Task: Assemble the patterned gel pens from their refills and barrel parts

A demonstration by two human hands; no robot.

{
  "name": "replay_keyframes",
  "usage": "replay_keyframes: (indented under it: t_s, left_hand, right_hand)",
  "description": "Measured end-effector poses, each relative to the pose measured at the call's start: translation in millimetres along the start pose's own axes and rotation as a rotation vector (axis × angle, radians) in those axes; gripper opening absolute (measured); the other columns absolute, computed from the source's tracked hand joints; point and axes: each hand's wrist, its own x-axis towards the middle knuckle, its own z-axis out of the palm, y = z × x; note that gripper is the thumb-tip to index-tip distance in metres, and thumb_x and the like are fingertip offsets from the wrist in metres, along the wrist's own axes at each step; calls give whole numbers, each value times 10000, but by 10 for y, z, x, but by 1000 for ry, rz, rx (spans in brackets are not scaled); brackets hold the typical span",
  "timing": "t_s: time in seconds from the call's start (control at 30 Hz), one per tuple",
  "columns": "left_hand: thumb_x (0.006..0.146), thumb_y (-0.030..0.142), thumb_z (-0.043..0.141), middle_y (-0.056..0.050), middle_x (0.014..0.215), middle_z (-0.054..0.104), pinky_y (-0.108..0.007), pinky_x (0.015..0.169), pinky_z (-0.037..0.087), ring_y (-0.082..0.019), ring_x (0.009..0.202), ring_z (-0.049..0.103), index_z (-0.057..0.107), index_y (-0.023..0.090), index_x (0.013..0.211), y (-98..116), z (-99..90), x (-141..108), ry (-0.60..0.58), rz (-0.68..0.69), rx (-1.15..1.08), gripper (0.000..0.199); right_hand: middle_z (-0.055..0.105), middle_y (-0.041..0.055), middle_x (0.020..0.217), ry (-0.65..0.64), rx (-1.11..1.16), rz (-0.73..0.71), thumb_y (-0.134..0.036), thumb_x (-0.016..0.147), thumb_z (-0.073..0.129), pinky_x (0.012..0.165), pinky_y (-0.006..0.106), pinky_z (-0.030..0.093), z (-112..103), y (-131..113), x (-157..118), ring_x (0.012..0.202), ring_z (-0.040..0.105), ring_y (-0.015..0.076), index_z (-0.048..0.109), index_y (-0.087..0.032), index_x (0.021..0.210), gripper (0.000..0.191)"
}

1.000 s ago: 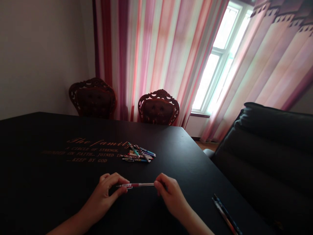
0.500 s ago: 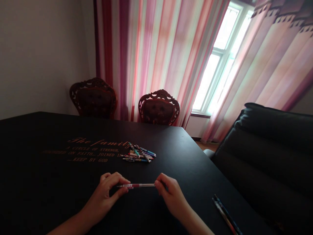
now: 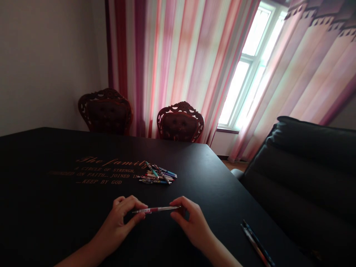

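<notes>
A slim pen [image 3: 161, 209] with a reddish middle and a pale, clear-looking end lies roughly level above the dark table. My left hand [image 3: 124, 215] pinches its left part between thumb and fingers. Around the pen's right end is my right hand [image 3: 190, 218], its thumb dropped away from the index finger. The end shows in the gap between them; whether the index finger touches it I cannot tell. Beyond both hands, a loose pile of pens [image 3: 158, 175] in several colours rests on the table.
Two pens [image 3: 257, 243] lie side by side near the right edge of the black table [image 3: 203, 167], which carries printed lettering [image 3: 111, 172]. Two carved chairs [image 3: 180, 124] stand behind it. A black padded armchair [image 3: 311, 178] is at the right.
My right thumb and index finger have parted from their pinch on the pen's right end. That end has tipped up slightly. My left hand keeps its hold.
</notes>
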Motion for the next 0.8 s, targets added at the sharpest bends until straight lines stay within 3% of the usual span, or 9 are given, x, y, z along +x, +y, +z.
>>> replay_keyframes:
  t_s: [0.1, 0.23, 0.4, 0.47, 0.67, 0.8]
  left_hand:
    - [913, 417, 575, 8, 912, 708, -378, 891, 340, -213, 881, 614, 681, 293, 960, -6, 1, -4, -7, 22, 7, 170]
    - [911, 422, 574, 4, 918, 710, -377, 898, 346, -216, 881, 614, 684, 294, 962, -13, -1, -9, 16, 33, 20, 176]
    - [898, 440, 581, 3, 938, 717, -377, 900, 371, -233, 923, 604, 695, 303, 953, -12, -7, -3, 20, -29, 4, 186]
    - [897, 443, 579, -1, 942, 719, -376, 895, 382, -239, 938, 601, 697, 302, 955, -16, -7, 3, 18, -51, -4, 193]
    - [890, 417, 602, 2, 907, 710, -397, 913, 354, -224, 883, 616, 697, 289, 931, -27, 3, 9, 38, 9, -6, 165]
    - [898, 450, 584, 3, 915, 709, -361, 883, 404, -229, 919, 625, 700, 300, 1009, -13, -17, -3, 2, -56, -204, 220]
  right_hand:
    - [666, 2, 767, -3, -28, 6, -280, 834, 653, 650, 250, 418, 9, 22, 2, 704, 578, 156, 704, -209, 867, 93]
    - [650, -2, 660, -16, -36, 21, -326, 884, 586, 608, 246, 402, -8, 32, 8, 635, 570, 145, 688, -188, 769, 206]
    - [666, -2, 726, 10, -15, 2, -309, 856, 632, 641, 244, 418, -57, 14, 17, 675, 581, 151, 698, -197, 878, 132]
    - [659, -3, 714, 11, -17, -4, -298, 852, 643, 643, 243, 414, -69, 17, 19, 673, 576, 150, 696, -191, 840, 120]
    - [646, 1, 637, -6, -56, -2, -331, 899, 589, 613, 246, 380, -56, 43, 13, 622, 554, 142, 669, -180, 698, 263]
    - [658, 13, 624, -4, 30, 33, -388, 914, 563, 606, 247, 381, -41, 76, 21, 614, 559, 145, 683, -172, 715, 317]
